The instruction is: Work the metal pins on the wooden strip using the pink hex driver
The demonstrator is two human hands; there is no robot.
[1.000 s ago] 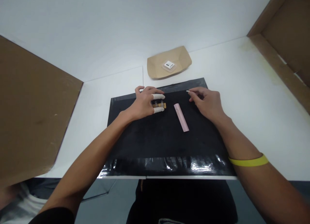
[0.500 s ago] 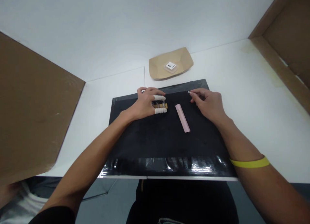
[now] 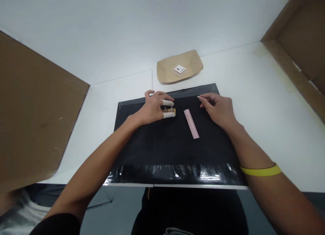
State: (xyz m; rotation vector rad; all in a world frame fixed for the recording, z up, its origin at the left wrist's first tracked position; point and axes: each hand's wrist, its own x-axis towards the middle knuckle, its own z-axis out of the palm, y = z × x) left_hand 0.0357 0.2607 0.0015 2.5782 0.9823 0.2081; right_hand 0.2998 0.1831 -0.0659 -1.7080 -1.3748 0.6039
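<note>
My left hand [image 3: 153, 108] rests over the black mat, with white ribbed covers on its thumb and index finger. Between those two fingers it holds a small yellowish strip [image 3: 173, 110] bearing clear upright pieces [image 3: 171, 108]; the palm hides part of the strip. To the right, my right hand [image 3: 217, 108] pinches a tiny white stick-like piece [image 3: 198, 97] between thumb and index finger. A pink grooved bar [image 3: 191, 124] lies slanted on the mat between the hands, touched by neither.
Beneath both hands lies a black mat [image 3: 162, 147] with a glossy front strip. Behind it, a cardboard tray [image 3: 166, 76] holds a clear case [image 3: 179, 70] with a white label. Brown panels [image 3: 38, 109] stand left and right. At lower left, part of another person [image 3: 15, 211] shows.
</note>
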